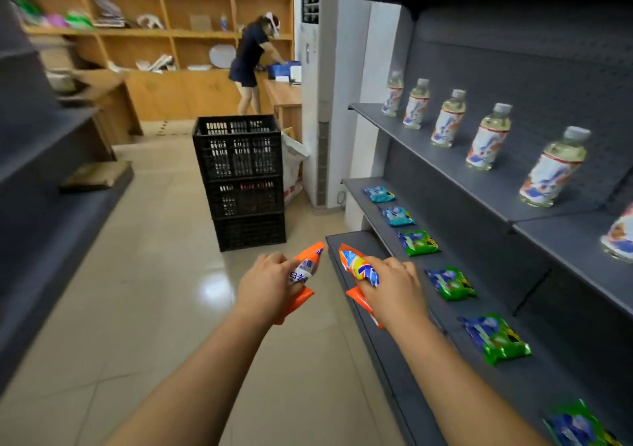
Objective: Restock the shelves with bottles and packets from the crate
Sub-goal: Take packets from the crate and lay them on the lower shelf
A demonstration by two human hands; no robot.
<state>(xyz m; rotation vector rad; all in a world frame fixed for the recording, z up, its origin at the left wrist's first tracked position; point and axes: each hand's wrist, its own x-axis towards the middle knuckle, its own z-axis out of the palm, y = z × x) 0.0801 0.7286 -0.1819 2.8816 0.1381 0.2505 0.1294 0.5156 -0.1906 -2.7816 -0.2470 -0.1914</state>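
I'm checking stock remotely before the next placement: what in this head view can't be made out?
- Crate contents: hidden by its walls.
- Orange packets' print, in left hand and right hand: fingers cover it.
- Bottle at right edge: cut off by the frame.
- Bottom-right packet: cut off, blurred.
- Bottom shelf: mostly behind the right arm.
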